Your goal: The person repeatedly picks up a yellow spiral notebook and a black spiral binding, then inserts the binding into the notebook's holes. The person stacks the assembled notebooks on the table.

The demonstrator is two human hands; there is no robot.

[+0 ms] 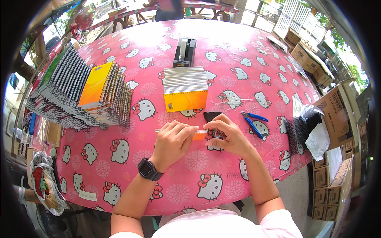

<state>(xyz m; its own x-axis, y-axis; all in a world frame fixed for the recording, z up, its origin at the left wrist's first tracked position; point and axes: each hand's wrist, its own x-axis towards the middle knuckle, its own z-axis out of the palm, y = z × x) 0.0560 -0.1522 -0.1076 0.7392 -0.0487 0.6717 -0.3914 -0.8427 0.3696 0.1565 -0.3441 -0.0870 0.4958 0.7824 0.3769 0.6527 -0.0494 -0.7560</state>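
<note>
Left hand [173,139] is pinching an orange notebook [199,136] mid-frame; right hand [231,137] is curling at its right end, grip unclear. Blue pliers [254,128] are lying right of centre, a notebook stack [185,89] sitting above centre.

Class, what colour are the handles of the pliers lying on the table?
The handles are blue, showing best in the head view.

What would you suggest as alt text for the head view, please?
A person's left hand holds a thin orange item, partly hidden, while the right hand curls at its end over a pink patterned table. Beyond are orange-covered notebooks and a black tape dispenser; spiral-bound notebooks stand piled at left, blue-handled pliers lie at right.
</note>
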